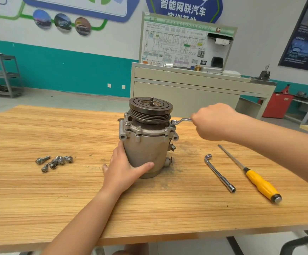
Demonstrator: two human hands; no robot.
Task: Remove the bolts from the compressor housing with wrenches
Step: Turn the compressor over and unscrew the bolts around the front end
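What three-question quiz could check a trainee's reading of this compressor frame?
1. True or false: the left hand grips the compressor housing, which stands upright on the table.
2. The right hand holds: A the yellow-handled screwdriver; B the wrench engaged at the housing's top rim; C the L-shaped socket wrench.
3. Fill in: the loose bolts lie on the housing's ___ side.
Key: 1 true; 2 B; 3 left.
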